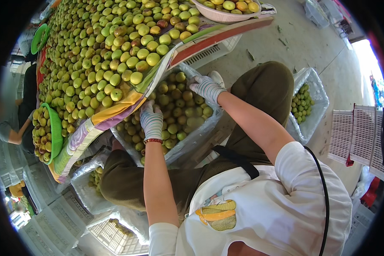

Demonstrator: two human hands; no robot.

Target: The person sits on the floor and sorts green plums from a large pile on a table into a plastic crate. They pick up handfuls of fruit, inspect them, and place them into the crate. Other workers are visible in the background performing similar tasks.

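Observation:
Both my hands wear striped white knit gloves. My left hand [151,121] is over the left part of a plastic-lined crate [192,140] between my knees, close to the table's cloth edge; whether its fingers hold a fruit cannot be told. My right hand [207,87] is at the crate's far right rim, fingers bent over the liner; its grip is unclear. Round green and brownish fruits [176,105], apparently jujubes, fill much of that crate. Above it, many green and reddish fruits [92,57] cover the cloth-lined table [131,104].
A pink basket [224,15] and a green basket [56,134] of fruit stand at the table's edges. Lined crates lie right [313,118] and lower left [83,192]. White crates [355,134] stand far right. Another person's arm [14,137] is at the left.

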